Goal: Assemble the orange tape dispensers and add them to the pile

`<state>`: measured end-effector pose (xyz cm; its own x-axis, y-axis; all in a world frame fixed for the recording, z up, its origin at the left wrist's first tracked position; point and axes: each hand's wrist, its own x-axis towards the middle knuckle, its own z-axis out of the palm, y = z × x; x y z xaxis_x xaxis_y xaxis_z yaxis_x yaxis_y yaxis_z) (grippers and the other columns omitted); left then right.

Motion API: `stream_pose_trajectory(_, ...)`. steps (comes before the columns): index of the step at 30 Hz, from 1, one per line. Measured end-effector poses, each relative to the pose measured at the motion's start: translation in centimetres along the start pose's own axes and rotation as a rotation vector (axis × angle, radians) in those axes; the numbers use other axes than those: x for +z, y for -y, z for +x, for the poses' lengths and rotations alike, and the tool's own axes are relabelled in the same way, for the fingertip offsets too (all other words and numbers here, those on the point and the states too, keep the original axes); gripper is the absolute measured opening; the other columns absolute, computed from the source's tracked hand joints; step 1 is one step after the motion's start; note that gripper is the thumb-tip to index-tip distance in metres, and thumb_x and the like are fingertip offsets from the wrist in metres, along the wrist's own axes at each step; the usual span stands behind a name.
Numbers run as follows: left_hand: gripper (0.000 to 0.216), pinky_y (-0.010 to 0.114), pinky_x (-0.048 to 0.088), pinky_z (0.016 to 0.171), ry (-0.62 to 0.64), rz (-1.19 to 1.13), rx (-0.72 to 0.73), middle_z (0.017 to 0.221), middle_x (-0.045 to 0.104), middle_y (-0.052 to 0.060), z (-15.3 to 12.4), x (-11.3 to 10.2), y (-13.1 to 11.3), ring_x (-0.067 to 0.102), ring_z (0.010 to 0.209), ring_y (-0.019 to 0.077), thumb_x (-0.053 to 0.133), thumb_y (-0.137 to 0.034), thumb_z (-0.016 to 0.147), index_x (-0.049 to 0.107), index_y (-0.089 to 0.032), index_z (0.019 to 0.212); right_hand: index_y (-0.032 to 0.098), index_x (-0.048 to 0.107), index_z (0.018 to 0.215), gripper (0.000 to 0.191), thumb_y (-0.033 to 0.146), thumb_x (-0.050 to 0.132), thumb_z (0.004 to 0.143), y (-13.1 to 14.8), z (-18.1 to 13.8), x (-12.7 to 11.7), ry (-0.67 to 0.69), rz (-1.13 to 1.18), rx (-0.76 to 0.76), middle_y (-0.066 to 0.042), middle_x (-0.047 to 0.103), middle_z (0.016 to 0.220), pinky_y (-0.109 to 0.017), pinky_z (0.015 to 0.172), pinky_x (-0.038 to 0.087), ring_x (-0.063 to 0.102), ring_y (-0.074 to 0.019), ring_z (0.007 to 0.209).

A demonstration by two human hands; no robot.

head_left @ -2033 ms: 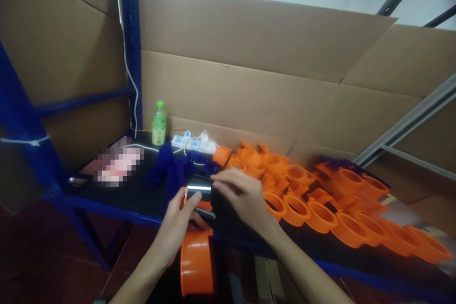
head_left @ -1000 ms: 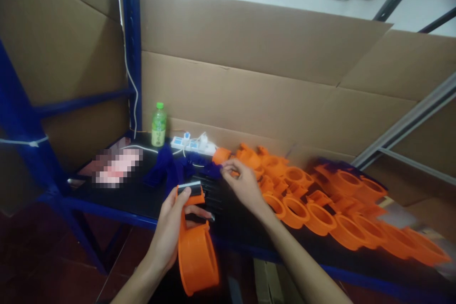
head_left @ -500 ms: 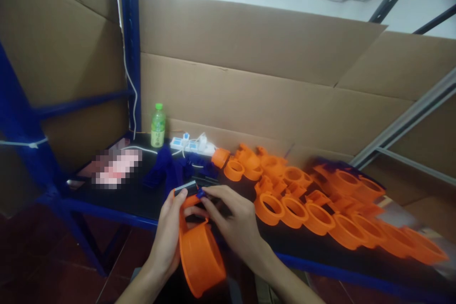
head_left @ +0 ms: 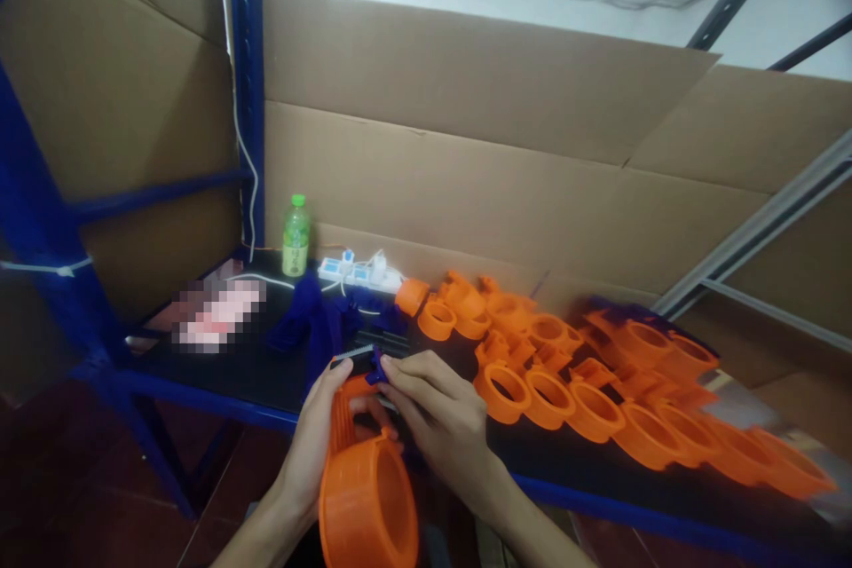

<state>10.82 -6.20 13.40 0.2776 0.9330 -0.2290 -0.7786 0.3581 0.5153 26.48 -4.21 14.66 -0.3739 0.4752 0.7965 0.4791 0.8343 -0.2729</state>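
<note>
My left hand (head_left: 323, 442) grips an orange plastic tape dispenser (head_left: 366, 493) by its handle, its round ring toward me and its toothed metal blade (head_left: 356, 357) pointing away. My right hand (head_left: 439, 422) pinches a small blue plastic piece (head_left: 374, 370) and presses it against the dispenser's head, just beside the blade. Both hands hover over the front edge of the black shelf (head_left: 253, 364).
Many orange dispenser bodies (head_left: 599, 395) lie in rows across the shelf to the right. A heap of blue parts (head_left: 319, 311), a white power strip (head_left: 363, 271) and a green bottle (head_left: 295, 235) sit at the back left. Cardboard sheets (head_left: 466, 160) line the shelf; blue uprights (head_left: 248, 89) stand left.
My right hand reached to the parts at the back, came back with a small blue piece and now holds it at the dispenser's head. The left hand tilted the dispenser's ring toward me.
</note>
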Motion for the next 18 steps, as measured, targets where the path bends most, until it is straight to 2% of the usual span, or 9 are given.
stream_pose_trajectory(3,0.029,0.033,0.055,0.054,0.005,0.011,-0.016,0.066,0.071,0.005,-0.1,-0.1,0.0,0.07,0.056,0.0228,0.067,-0.039,0.083,0.058,-0.018,0.101,0.024,0.066,0.123,0.047,0.001,0.068,0.083,0.2,0.0,-0.4,0.011,-0.007,-0.017,-0.006,0.069,0.102,-0.027,0.072,0.056,0.063,-0.0141,0.086)
stream_pose_trajectory(8,0.023,0.029,0.056,0.058,0.053,0.053,0.058,0.062,0.068,-0.001,-0.3,0.1,0.4,0.07,0.059,0.0198,0.067,-0.037,0.085,0.06,-0.021,0.101,0.025,0.064,0.128,0.049,0.001,0.065,0.085,0.7,-0.8,-0.6,0.023,-0.044,-0.007,-0.007,0.067,0.105,-0.031,0.074,0.056,0.063,-0.016,0.09)
stream_pose_trajectory(12,0.027,0.029,0.057,0.061,0.019,0.067,0.114,0.074,0.072,0.001,-0.2,0.4,1.0,0.071,0.063,0.0188,0.071,-0.035,0.082,0.061,-0.021,0.103,0.024,0.064,0.127,0.049,0.001,0.067,0.084,0.9,-1.5,0.0,-0.052,0.0,0.047,-0.007,0.068,0.104,-0.031,0.076,0.057,0.063,-0.0162,0.092)
stream_pose_trajectory(18,0.037,0.028,0.058,0.065,-0.075,0.065,0.107,0.09,0.077,0.005,0.2,0.5,1.6,0.073,0.071,0.0187,0.078,-0.032,0.077,0.064,-0.019,0.108,0.026,0.071,0.116,0.041,0.003,0.067,0.083,1.0,-2.0,0.3,-0.146,0.072,0.136,-0.005,0.07,0.099,-0.033,0.075,0.058,0.064,-0.0166,0.089)
